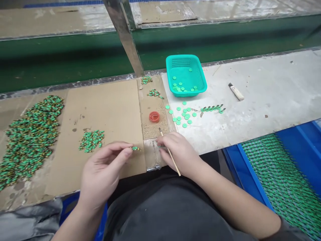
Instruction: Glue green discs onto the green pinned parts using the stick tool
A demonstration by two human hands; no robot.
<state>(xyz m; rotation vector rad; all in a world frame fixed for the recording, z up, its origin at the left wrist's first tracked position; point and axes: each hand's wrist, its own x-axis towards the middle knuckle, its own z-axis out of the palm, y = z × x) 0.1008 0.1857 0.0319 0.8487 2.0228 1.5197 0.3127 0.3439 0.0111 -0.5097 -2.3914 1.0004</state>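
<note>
My left hand [104, 167] pinches a small green-and-yellow piece [135, 148] between thumb and forefinger, above the cardboard. A thin wooden-handled brush [171, 156] rests in my right hand [179, 152], its dark tip pointing away from me. At the fingertips of that hand a sliver of green shows, perhaps the edge of a button-like disc; the fingers hide most of it. Beyond my hands stands a small red cup [154, 116] with liquid in it. Loose green discs [187, 116] lie to its right.
Green-and-yellow pieces form a large heap [32, 137] at left and a smaller pile [91, 140]. A teal basket [170, 72] holds several discs. A row of joined pieces [213, 108] and a white tube [236, 92] lie right. Blue trays [253, 170] filled with green pieces stand below the table edge.
</note>
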